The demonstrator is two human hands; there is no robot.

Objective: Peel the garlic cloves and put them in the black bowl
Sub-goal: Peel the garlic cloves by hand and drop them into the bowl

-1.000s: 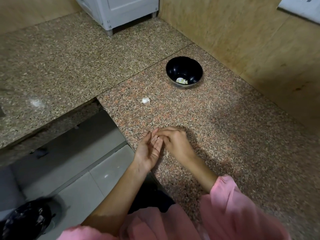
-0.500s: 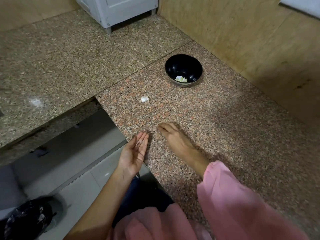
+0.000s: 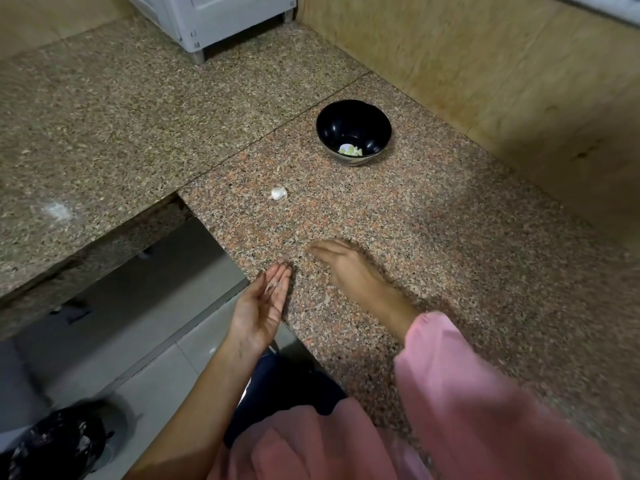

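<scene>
Hands apart over granite counter (image 3: 450, 237).
Left hand (image 3: 258, 310) palm up, fingers straight, pale scrap (image 3: 269, 289) on them; right hand (image 3: 343, 263) grip cannot be told. Garlic clove (image 3: 278, 193) on counter near black bowl (image 3: 332, 123); peeled pieces (image 3: 350, 150) inside.

Right grip (image 3: 341, 265) motion-blurred, as is sleeve (image 3: 485, 393). Pale scrap (image 3: 269, 289) on left grip (image 3: 258, 306): too small to ID. Bits (image 3: 350, 150) in bowl (image 3: 332, 126): can't count. Cabinet (image 3: 214, 19) cut at top, bag (image 3: 52, 445) at btm-left.
</scene>
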